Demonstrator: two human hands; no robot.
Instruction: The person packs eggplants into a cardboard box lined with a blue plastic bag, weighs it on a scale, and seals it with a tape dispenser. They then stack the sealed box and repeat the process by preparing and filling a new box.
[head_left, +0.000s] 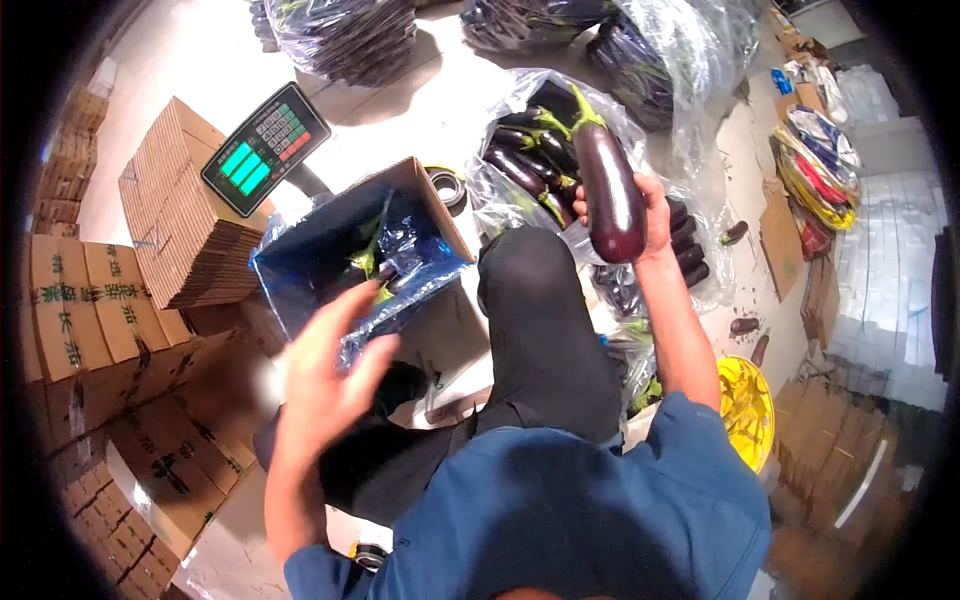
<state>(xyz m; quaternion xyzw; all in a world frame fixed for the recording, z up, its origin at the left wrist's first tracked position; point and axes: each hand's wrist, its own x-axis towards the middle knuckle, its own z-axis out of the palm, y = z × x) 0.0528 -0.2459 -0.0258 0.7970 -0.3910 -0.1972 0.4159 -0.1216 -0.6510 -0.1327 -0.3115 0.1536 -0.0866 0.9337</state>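
Note:
My right hand (652, 215) is wrapped round a large, glossy dark purple eggplant (612, 190), its green stem pointing away from me. Behind it lies an open clear plastic bag (490, 205) with several more eggplants (540, 155) inside. My left hand (335, 360) is slightly blurred, fingers apart with nothing in them, over the near edge of a cardboard box (440, 200). Blue plastic film (300, 285) lines that box. Down inside, green stems and dark eggplants (365, 265) show in part.
A digital scale display (265, 150) glows green beside a stack of flattened cardboard (190, 215). Printed cartons (90, 300) are piled at the left. Full bags of eggplants (345, 40) stand at the back. A yellow-lined bin (745, 410) is at my right; loose eggplants (743, 326) lie on the floor.

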